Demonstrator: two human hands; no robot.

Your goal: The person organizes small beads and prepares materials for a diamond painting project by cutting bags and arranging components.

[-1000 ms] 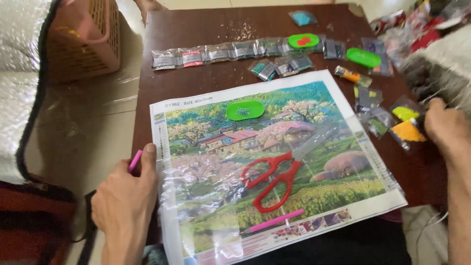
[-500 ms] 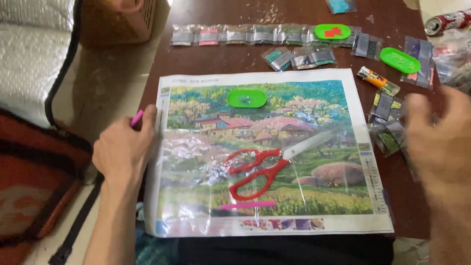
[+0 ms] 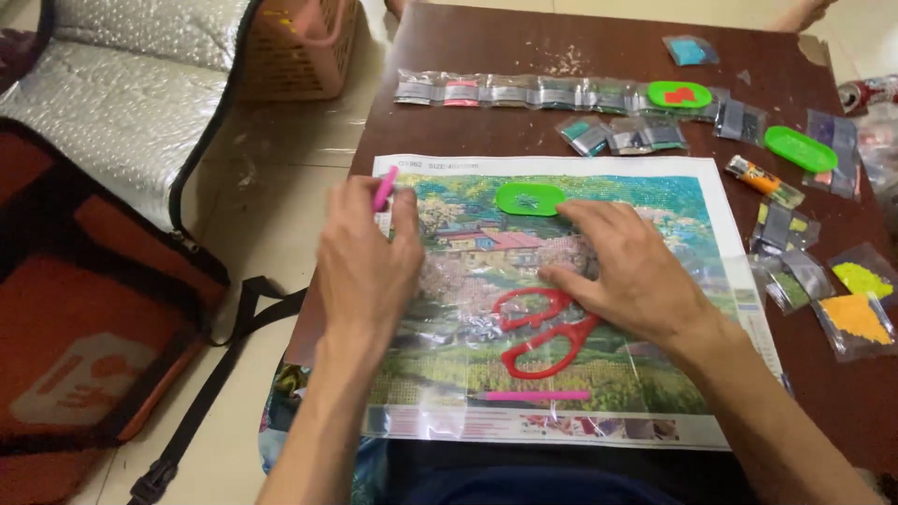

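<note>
Surface: brown table (image 3: 599, 47) is carrying my landscape canvas (image 3: 655, 374).
Left hand (image 3: 367, 262): gripping a pink pen (image 3: 384, 188) at the canvas's left edge.
Right hand (image 3: 629, 271): pressing flat, open, beside red scissors (image 3: 538, 337).

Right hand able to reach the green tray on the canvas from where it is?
Probably yes: the right hand lies flat on the canvas, the green tray sits just beyond its fingertips, nothing between.

Scissors (image 3: 541, 334) block the canvas (image 3: 655, 201) middle (green tray (image 3: 530, 198) above); lower left corner lies free.
</note>
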